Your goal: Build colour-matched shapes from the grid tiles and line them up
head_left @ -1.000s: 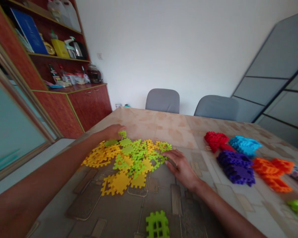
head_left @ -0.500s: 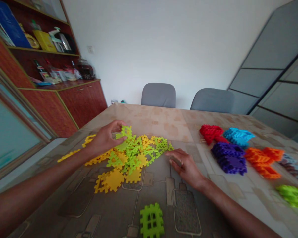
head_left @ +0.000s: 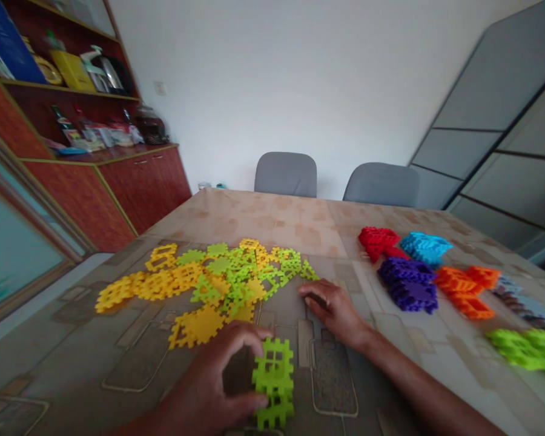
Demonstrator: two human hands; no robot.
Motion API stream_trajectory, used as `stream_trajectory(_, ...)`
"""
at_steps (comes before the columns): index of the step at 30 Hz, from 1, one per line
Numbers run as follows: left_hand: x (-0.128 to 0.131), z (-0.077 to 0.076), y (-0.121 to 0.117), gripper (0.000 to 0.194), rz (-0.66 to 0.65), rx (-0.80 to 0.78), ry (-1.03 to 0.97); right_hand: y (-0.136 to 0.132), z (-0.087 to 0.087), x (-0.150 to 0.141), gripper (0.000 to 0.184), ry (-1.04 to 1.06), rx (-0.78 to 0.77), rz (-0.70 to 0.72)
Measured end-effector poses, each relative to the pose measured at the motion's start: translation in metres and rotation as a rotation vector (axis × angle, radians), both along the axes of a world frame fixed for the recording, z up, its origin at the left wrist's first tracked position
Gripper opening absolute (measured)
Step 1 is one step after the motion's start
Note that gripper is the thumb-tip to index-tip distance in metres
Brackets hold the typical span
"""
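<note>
My left hand (head_left: 218,375) is closed, with thumb and fingers at the left edge of a lime-green interlocking plastic tile (head_left: 275,361) that has window-like square holes. Directly under that tile lies another lime-green tile (head_left: 276,415) on the table; I cannot tell whether the two touch. My right hand (head_left: 333,306) rests on the table with its fingers loosely bent and apart, holding nothing. Just beyond its fingertips is a green triangular tile (head_left: 307,270), at the right end of a spread of mixed green and yellow tiles (head_left: 236,275).
Yellow tiles (head_left: 163,283) lie in an overlapping row at left. Sorted piles stand on the right: red (head_left: 378,242), light blue (head_left: 424,247), purple (head_left: 409,287), orange (head_left: 467,287), grey (head_left: 527,303) and green (head_left: 527,348). Two grey chairs (head_left: 285,171) stand behind the patterned table (head_left: 295,227).
My left hand has come from the mixed spread toward me, carrying a green tile over the green one near the front. My right hand stays almost in place.
</note>
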State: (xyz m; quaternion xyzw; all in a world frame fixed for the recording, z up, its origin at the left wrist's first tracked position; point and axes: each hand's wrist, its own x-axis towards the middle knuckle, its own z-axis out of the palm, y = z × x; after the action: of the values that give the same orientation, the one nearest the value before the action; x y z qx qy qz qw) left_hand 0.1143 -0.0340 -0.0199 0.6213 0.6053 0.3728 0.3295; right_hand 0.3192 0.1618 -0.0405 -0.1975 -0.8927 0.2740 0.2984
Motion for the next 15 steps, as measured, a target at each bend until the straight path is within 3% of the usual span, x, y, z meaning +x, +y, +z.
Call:
stream_trajectory(4, 0.009, -0.005, -0.011, 0.027, -0.105, 0.038, 0.06, 0.0, 0.001, -0.001, 0.02, 0.018, 0.007, -0.004)
stream_trajectory(7, 0.006, 0.003, -0.012, 0.03, -0.045, -0.026, 0.02, -0.007, 0.013, -0.001, 0.019, 0.034, -0.015, 0.042)
stream_trajectory(11, 0.001, 0.005, -0.009, 0.038, 0.027, -0.102, -0.124, -0.026, 0.043, -0.001, 0.017, 0.032, -0.1, 0.231)
stream_trajectory(15, -0.001, -0.003, -0.004, 0.044, -0.008, -0.069, -0.313, -0.043, 0.064, -0.001, 0.03, -0.053, -0.13, 0.44)
